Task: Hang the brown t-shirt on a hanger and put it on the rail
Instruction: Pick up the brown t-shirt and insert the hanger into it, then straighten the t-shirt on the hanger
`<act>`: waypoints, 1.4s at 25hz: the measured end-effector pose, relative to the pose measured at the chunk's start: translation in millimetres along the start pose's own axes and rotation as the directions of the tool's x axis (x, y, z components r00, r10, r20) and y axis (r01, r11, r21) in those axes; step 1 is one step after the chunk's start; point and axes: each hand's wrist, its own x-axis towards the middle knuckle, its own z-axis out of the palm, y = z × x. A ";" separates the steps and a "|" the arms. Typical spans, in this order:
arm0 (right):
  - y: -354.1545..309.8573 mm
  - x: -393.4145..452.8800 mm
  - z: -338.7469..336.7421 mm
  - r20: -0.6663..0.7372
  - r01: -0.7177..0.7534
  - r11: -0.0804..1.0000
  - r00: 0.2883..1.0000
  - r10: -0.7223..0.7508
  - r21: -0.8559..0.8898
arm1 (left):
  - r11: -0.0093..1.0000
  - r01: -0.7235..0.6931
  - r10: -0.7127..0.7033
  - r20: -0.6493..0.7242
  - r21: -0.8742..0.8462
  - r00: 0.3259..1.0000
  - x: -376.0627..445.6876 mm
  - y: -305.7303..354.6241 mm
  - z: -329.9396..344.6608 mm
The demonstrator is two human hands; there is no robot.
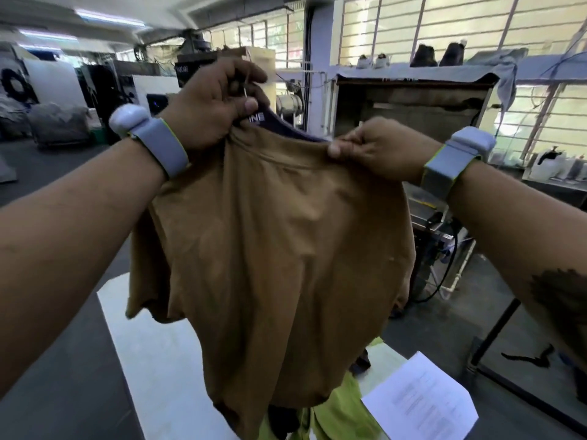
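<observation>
The brown t-shirt (270,242) hangs in the air in front of me, held up by its neckline, with a dark inner collar band showing at the top. My left hand (212,103) grips the left side of the collar together with a thin metal hanger hook (245,87) that pokes up between its fingers. My right hand (378,147) pinches the right side of the collar. The rest of the hanger is hidden inside the shirt. No rail is identifiable.
A white table (152,344) lies below with a printed paper sheet (419,398) and a lime-green garment (343,414) on it. A dark metal stand leg (495,331) slants at the right. A cabinet and machine (413,103) stand behind, under windows.
</observation>
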 end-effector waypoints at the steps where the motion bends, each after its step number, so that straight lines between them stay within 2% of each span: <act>1: 4.0 0.0 2.8 0.079 0.001 1.000 0.997 -0.002 0.015 | 0.999 0.026 -0.026 0.023 -0.026 0.999 -1.7 -2.1 1.4; 3: -1.1 3.0 9.1 0.057 0.061 0.998 0.997 -0.060 -0.010 | 0.999 0.034 -0.033 0.081 -0.008 0.996 -3.7 -1.0 6.9; 6: -12.6 6.2 28.7 -0.056 0.168 0.980 0.983 -0.175 -0.105 | 0.997 0.023 -0.036 0.189 0.071 0.981 -1.4 7.2 20.7; 9: -24.2 10.5 40.8 -0.115 0.190 0.975 0.972 -0.204 -0.117 | 0.980 -0.004 -0.052 0.270 0.200 0.961 5.3 20.7 31.9; 11: -23.2 12.7 37.4 -0.188 0.175 0.977 0.962 -0.196 -0.121 | 0.936 0.003 -0.102 0.266 0.351 0.959 5.9 23.3 32.0; 13: -12.2 8.6 26.6 -0.273 0.135 0.986 0.949 -0.158 -0.101 | 0.884 0.091 -0.213 0.222 0.458 0.952 -4.9 14.1 20.5; 15: 2.8 -1.4 13.8 -0.284 0.100 0.992 0.952 -0.118 -0.078 | 0.838 0.158 -0.277 0.156 0.523 0.948 -20.2 -6.5 -1.7; 19: 18.7 -5.5 1.5 -0.229 0.073 0.993 0.969 -0.093 -0.094 | 0.821 0.205 -0.286 0.073 0.533 0.955 -37.6 -37.1 -36.2; 21: 18.5 -4.6 -4.4 -0.215 0.057 0.992 0.973 -0.080 -0.112 | 0.901 0.244 -0.291 0.084 0.359 0.953 -40.0 -38.8 -33.9; 23: 18.7 -3.0 -10.2 -0.231 0.066 0.992 0.969 -0.090 -0.108 | 0.932 0.206 -0.256 0.139 0.298 0.957 -41.5 -32.5 -24.7; 26: 15.0 -2.1 -21.8 -0.228 0.049 0.997 0.972 -0.059 -0.052 | 0.885 0.137 -0.187 0.070 0.445 0.980 -34.7 -26.6 -17.3; 28: 11.3 0.2 -29.3 -0.167 0.048 0.999 0.985 -0.043 0.024 | 0.830 0.105 -0.179 0.083 0.548 0.980 -28.0 -25.0 -17.2; 31: 11.7 -2.3 -46.6 0.093 0.031 0.955 0.994 -0.061 0.294 | 0.820 0.142 -0.095 -0.113 0.554 0.989 -20.7 -21.9 -23.3; 33: 17.2 -9.2 -57.0 0.243 -0.030 0.946 0.969 -0.052 0.322 | 0.849 0.164 -0.107 -0.141 0.502 0.984 -21.1 -20.2 -31.4; 35: 26.1 -12.4 -59.4 0.266 -0.062 0.956 0.964 -0.017 0.285 | 0.873 0.180 -0.142 -0.116 0.453 0.983 -25.3 -20.4 -39.8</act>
